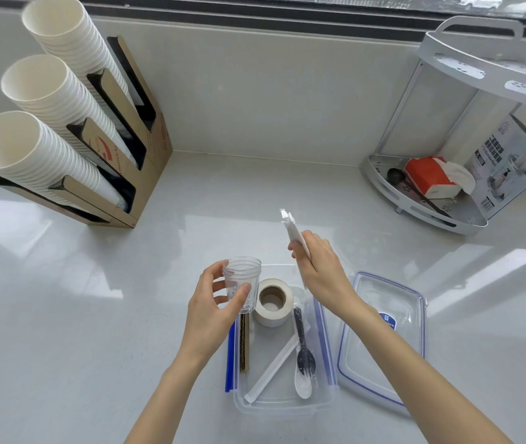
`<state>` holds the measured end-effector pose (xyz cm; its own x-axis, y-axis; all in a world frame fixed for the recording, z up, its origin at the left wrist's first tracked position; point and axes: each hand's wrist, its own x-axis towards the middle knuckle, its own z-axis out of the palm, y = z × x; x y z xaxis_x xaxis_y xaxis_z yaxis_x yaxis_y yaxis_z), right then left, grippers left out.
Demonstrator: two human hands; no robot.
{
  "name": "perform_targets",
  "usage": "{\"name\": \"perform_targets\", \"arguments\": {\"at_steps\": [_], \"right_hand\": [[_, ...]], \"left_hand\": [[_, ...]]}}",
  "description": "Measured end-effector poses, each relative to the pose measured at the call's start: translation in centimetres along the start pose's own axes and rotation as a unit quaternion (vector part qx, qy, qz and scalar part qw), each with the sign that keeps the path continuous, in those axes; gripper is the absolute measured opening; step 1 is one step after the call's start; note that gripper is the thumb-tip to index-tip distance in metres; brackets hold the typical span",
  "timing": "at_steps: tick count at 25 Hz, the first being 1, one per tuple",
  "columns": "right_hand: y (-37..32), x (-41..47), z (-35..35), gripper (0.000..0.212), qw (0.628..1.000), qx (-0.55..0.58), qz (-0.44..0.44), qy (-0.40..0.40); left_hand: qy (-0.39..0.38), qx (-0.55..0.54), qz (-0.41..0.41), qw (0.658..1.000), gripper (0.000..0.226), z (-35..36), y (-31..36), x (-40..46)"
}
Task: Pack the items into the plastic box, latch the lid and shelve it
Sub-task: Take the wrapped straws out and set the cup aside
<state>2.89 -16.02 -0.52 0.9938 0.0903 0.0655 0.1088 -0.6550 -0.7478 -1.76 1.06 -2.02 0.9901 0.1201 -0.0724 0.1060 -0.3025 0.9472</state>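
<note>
Left hand [213, 312] grips clear cup [242, 283]; right hand [322, 267] pinches white packet [292, 230]; lower both into plastic box [282, 408], cup flat beside tape roll [272, 302].

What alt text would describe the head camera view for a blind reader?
Over an open plastic box, the left hand holds a clear cup and the right hand a white packet. Inside lie a tape roll and spoons; the lid rests beside it.
</note>
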Motion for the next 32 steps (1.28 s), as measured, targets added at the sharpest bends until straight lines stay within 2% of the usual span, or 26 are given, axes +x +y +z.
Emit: {"name": "perform_targets", "arguments": {"at_steps": [4,7,9,12,15,18,21,24,29,32], "right_hand": [[-0.5,-1.0,-0.8,0.025,0.999,0.021,-0.033,-0.023],[-0.3,-2.4,-1.6,0.017,0.989,-0.044,-0.092,-0.111],[-0.2,-3.3,-1.5,0.02,0.959,-0.159,-0.124,-0.199],[0.6,-4.2,0.5,0.022,0.885,-0.325,-0.137,-0.305],[1.2,-4.8,2.7,0.028,0.835,-0.391,-0.123,-0.368],[1.2,-5.2,3.8,0.033,0.814,-0.423,-0.119,-0.379],[1.0,-5.4,4.0,0.029,0.815,-0.425,-0.127,-0.374],[0.9,-5.4,3.3,0.028,0.83,-0.394,-0.13,-0.373],[0.7,-4.6,1.0,0.02,0.891,-0.294,-0.116,-0.325],[0.6,-4.2,0.1,0.009,0.945,-0.173,-0.067,-0.27]], "left_hand": [[0.01,0.002,-0.003,1.0,0.048,-0.2,0.0,-0.3],[0.035,-0.003,-0.013,0.999,0.047,-0.8,-0.2,-0.2],[0.049,-0.009,-0.019,0.999,0.045,-1.3,-0.3,-0.1],[0.055,-0.007,-0.021,0.998,0.043,-1.5,-0.4,-0.1],[0.052,-0.005,-0.019,0.998,0.045,-1.4,-0.2,-0.4],[0.048,-0.005,-0.016,0.999,0.045,-1.2,-0.2,-0.5],[0.046,-0.005,-0.013,0.999,0.046,-1.0,-0.2,-0.5],[0.049,-0.003,-0.01,0.999,0.046,-1.2,-0.2,-0.5],[0.07,-0.013,-0.004,0.997,0.043,-1.5,-0.2,-0.2],[0.078,-0.026,-0.009,0.997,0.047,-1.5,0.0,-0.2]]}}
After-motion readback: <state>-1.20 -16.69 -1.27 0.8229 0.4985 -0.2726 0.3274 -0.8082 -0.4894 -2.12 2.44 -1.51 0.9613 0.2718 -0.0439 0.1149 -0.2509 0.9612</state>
